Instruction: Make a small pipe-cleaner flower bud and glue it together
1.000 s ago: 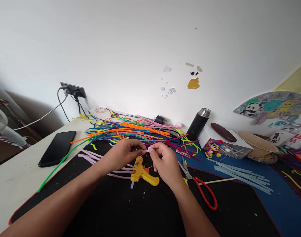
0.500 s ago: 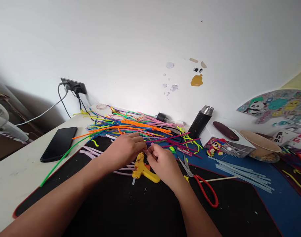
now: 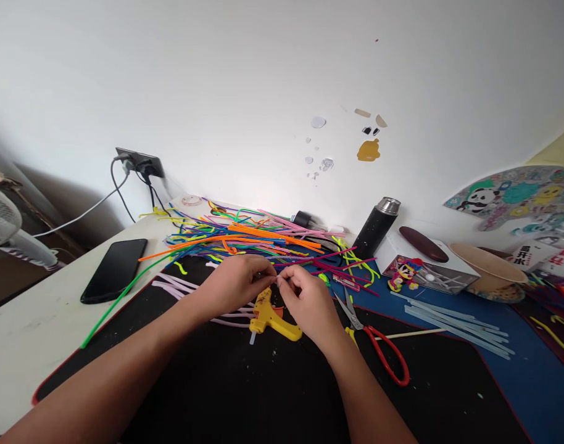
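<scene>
My left hand [image 3: 239, 282] and my right hand [image 3: 306, 298] meet at the fingertips, both pinched closed. Whatever they hold between them is too small and too covered by the fingers to name. Just below lies a yellow hot glue gun [image 3: 269, 316] on the black mat [image 3: 245, 394], a clear glue stick poking from its rear end. Pale lilac pipe cleaners [image 3: 176, 285] stick out on the far side of my left wrist. To the right of my right hand rest red-handled scissors [image 3: 379, 345], blades apart.
Behind the hands spreads a heap of coloured pipe cleaners [image 3: 245, 231]. A phone [image 3: 114, 271] lies at left. On the right are a black flask [image 3: 375, 229], a white box [image 3: 458, 279], clear glue sticks [image 3: 458, 324] and a wooden bowl [image 3: 488, 264].
The fingers of my left hand have shifted slightly and now curl more openly above the right fingertips. The view has moved a little; the other things lie as before.
</scene>
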Available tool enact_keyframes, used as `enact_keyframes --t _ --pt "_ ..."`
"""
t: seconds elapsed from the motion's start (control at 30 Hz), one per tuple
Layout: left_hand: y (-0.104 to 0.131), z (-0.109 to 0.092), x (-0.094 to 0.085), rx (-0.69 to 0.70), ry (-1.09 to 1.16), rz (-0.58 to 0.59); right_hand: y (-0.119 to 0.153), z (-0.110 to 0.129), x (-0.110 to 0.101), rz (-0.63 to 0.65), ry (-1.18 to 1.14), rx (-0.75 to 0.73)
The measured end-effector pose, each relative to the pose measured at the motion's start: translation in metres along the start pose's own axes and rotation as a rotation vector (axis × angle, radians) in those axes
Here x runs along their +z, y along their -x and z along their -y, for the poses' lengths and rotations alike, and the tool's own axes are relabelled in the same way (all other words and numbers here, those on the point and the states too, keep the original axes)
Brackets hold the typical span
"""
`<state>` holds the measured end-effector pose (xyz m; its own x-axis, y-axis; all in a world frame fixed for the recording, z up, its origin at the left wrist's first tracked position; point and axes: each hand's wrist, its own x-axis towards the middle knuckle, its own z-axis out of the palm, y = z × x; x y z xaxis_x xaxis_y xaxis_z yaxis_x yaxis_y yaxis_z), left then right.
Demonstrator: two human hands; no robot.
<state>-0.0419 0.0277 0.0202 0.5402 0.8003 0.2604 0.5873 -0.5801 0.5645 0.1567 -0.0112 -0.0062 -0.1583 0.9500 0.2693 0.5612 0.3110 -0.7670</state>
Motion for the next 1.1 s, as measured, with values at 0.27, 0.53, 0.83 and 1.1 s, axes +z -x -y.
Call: enact_keyframes --t 0.27,0.53,0.83,1.1 --pt "-0.003 -0.007 0.007 -0.191 0.523 -0.059 -0.001 0.004 0.000 -0.034 -0.318 0.098" --pt "-0.002 -0.003 0.003 -0.191 0.526 -0.004 -0.001 0.008 -0.003 -0.069 -0.338 0.149" --pt "0.000 0.005 -0.001 0.135 -0.106 -0.163 0.000 0.009 -0.006 0.039 -0.194 0.118" --pt "0.000 0.000 -0.003 0.409 -0.412 -0.076 -0.001 0.002 0.001 0.056 0.086 0.004"
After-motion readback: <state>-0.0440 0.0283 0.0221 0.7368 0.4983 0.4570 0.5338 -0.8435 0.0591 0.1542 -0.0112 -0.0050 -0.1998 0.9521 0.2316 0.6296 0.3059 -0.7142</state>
